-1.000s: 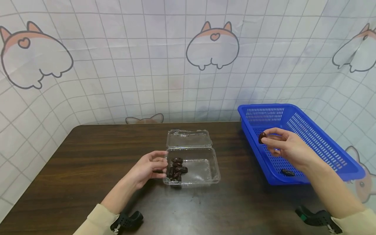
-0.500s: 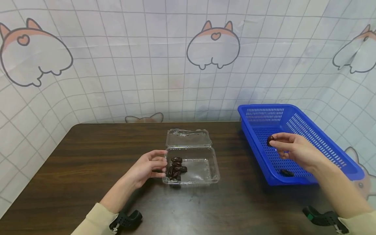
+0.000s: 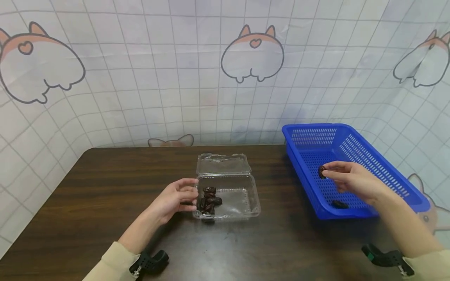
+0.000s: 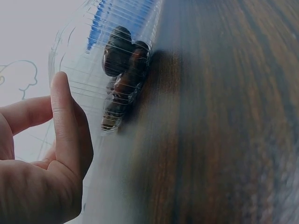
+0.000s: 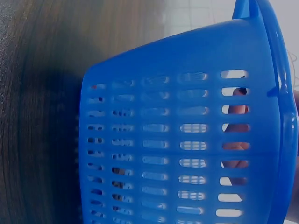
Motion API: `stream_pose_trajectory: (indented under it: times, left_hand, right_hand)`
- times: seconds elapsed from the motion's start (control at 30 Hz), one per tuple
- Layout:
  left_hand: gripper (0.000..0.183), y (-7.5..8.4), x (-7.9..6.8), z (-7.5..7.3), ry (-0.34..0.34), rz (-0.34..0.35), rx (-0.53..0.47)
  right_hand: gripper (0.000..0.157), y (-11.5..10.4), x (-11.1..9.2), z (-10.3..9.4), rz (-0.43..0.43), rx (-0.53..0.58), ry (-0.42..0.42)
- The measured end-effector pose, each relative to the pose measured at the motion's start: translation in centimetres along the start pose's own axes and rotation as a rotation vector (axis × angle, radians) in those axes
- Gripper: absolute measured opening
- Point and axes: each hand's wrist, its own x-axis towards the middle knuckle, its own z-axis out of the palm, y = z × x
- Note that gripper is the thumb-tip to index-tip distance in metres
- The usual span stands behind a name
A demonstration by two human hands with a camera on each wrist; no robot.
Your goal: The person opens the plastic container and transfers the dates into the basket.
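Note:
My right hand (image 3: 355,180) pinches a dark brown date (image 3: 321,171) between thumb and fingertips, over the inside of the blue basket (image 3: 304,183). Another date (image 3: 339,204) lies in the basket's near end. In the right wrist view the basket wall (image 5: 168,154) hides most of that hand; bits of its fingers (image 5: 236,145) show through the slots. My left hand (image 3: 175,199) has its fingers at the left side of an open clear plastic clamshell box (image 3: 233,214). Several dates (image 3: 211,200) are clustered at the box's left. Seen from the left wrist, a fingertip (image 4: 60,84) is right at the box rim.
The box's lid (image 3: 224,164) leans back behind it. Dark wood-grain tabletop (image 3: 133,171) lies under both containers, with room between box and basket. A white grid-patterned cloth (image 3: 175,86) with cartoon animals hangs behind and beside the table.
My right hand, pinching the date, has moved right and slightly down, from near the basket's left rim to over its inside. The left hand stays at the box.

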Motion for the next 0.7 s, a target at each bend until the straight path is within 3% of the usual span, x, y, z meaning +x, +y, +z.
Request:
stream_pose_trajectory:
  times: [0.23,0.7]
  left_hand:
    - [0.051,0.01,0.13,-0.13,-0.006,0.015,0.002]
    - [0.051,0.15,0.10,-0.07,-0.017,0.024,-0.014]
  right_hand:
    - [0.053,-0.07,-0.11,-0.18,0.000,-0.059,0.005]
    - [0.044,0.52,-0.14,-0.14,0.041,-0.188,-0.075]
